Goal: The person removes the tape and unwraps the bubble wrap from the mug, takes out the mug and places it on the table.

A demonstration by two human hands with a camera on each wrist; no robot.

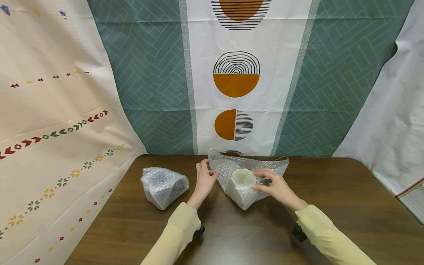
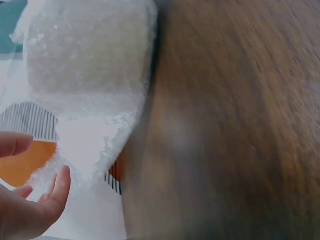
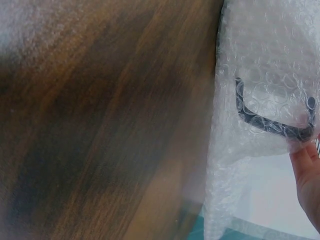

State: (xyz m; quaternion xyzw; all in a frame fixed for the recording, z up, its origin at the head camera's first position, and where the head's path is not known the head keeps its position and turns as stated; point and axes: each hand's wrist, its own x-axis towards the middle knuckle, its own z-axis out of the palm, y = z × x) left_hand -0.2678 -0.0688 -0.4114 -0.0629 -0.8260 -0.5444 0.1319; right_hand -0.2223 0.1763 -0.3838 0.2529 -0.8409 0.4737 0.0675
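Right now, from my distant seat, I am watching a round white mug [image 1: 243, 177] that is standing on a sheet of clear, crinkled bubble wrap [image 1: 240, 197] towards the far edge of a dark brown wooden tabletop [image 1: 248, 235]. The wrap is fanning out behind the mug, and its near part is covering the front almost to the rim. In the right wrist view I am seeing the mug's dark, angular handle [image 3: 272, 125] showing through the bubbles.

On the right, I am seeing the right hand [image 1: 276, 187] gripping the mug on its handle side, with the thumb at the near part of the rim and the other fingers at the far part. The left hand [image 1: 204, 180] is hovering at the wrap's left edge; its fingers are spreading apart and gently bending, and I am not managing to tell whether the fingertips are touching the film.

Well to the left, a lumpy bundle of clear bubble wrap [image 1: 163, 187] is resting on the tabletop. Pale yellow sleeves [image 1: 179, 224] are covering both forearms. Behind everything, a teal and white cloth with orange half-circles [image 1: 236, 85] is hanging, while a cream cloth with small embroidered-looking flowers [image 1: 49, 110] is draping the left side.
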